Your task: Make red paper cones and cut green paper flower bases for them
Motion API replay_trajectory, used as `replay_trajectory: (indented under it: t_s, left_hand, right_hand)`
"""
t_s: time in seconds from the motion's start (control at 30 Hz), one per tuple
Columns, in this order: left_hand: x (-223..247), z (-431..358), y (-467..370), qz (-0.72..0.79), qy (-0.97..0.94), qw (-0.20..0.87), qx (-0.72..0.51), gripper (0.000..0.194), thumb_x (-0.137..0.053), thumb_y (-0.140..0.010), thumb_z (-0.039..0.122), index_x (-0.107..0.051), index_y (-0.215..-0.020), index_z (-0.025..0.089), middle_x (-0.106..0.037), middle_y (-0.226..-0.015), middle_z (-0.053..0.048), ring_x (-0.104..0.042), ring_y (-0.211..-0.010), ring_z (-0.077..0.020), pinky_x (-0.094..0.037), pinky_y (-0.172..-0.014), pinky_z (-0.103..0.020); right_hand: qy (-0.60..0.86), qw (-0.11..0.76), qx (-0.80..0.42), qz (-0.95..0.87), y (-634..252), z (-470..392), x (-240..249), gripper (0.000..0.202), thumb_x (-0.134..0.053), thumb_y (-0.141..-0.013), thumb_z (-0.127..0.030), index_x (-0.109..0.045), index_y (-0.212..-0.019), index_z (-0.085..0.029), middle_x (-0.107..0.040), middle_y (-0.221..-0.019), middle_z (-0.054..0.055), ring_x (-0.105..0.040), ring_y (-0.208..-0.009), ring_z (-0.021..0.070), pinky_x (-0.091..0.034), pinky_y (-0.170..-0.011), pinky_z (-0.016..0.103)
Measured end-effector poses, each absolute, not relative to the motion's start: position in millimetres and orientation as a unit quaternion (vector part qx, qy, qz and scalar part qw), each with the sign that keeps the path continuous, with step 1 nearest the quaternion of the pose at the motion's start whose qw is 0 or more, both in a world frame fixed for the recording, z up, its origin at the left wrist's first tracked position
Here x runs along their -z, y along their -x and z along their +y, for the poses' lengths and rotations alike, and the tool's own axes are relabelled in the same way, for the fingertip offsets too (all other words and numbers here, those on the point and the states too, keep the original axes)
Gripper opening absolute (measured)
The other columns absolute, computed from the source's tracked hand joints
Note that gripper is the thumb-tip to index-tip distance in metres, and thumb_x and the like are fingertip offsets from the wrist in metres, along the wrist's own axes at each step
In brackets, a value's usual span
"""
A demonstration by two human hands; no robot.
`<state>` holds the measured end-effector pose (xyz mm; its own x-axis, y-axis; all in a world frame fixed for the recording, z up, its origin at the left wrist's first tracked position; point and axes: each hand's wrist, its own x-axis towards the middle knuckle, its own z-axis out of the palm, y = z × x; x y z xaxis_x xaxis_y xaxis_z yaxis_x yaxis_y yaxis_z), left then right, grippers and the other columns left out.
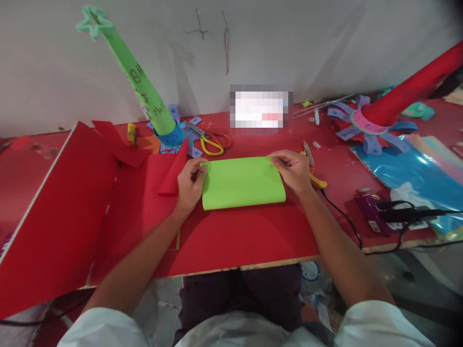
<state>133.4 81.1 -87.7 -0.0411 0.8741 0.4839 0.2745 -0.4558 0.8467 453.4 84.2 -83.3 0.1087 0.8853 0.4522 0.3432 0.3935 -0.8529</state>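
A bright green sheet of paper [243, 184], bent over with a rounded front fold, lies on the red table in front of me. My left hand [191, 183] pinches its far left corner between thumb and fingers. At the far right corner, my right hand [293, 169] grips the paper the same way. Red paper [170, 180], partly curled into a cone, sits just left of my left hand. Beyond the sheet rest scissors [213, 144] with yellow and red handles. A glue gun [317, 180] with a yellow body is partly hidden behind my right hand.
A green paper cone [139, 86] with a star top stands at the back left, near a glue stick [131, 134]. A red board [61, 217] rises at left. On the right are a red cone [415, 86], blue film [383, 166] and a purple power strip [372, 214] with cables.
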Motion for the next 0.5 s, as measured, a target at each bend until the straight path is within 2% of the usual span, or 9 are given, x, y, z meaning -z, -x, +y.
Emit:
replay_trajectory:
  t_s: [0.17,0.37,0.5]
  left_hand:
    - [86.6,81.8,-133.9,0.458,-0.629,0.279,-0.563,0.036,-0.073,-0.1,0.057,-0.072,-0.111,0.023,-0.064,-0.079,0.001,-0.053,-0.063,-0.0115,-0.04,-0.057,-0.025]
    - [85.8,80.1,-133.7,0.455,-0.639,0.301,-0.543,0.038,-0.072,-0.1,0.059,-0.072,-0.109,0.022,-0.065,-0.082,-0.001,-0.055,-0.067,-0.0132,-0.042,-0.06,-0.026]
    - [85.4,79.7,-134.3,0.452,-0.642,0.303,-0.54,0.039,-0.072,-0.1,0.06,-0.071,-0.108,0.022,-0.065,-0.082,-0.001,-0.055,-0.068,-0.013,-0.042,-0.062,-0.025]
  right_hand:
    - [0.505,0.547,-0.26,-0.615,-452.9,84.5,86.6,0.032,-0.079,-0.094,-0.059,-0.082,-0.092,-0.027,-0.083,-0.088,0.005,-0.077,-0.079,0.0228,-0.064,-0.074,0.038]
    - [0.504,0.534,-0.297,-0.611,-458.6,87.9,92.2,0.03,-0.08,-0.092,-0.053,-0.08,-0.093,-0.024,-0.078,-0.079,0.003,-0.069,-0.068,0.0179,-0.052,-0.062,0.031]
    - [0.506,0.518,-0.324,-0.609,-460.2,88.6,91.3,0.032,-0.08,-0.091,-0.055,-0.079,-0.093,-0.023,-0.079,-0.082,0.004,-0.068,-0.07,0.0184,-0.051,-0.063,0.031]
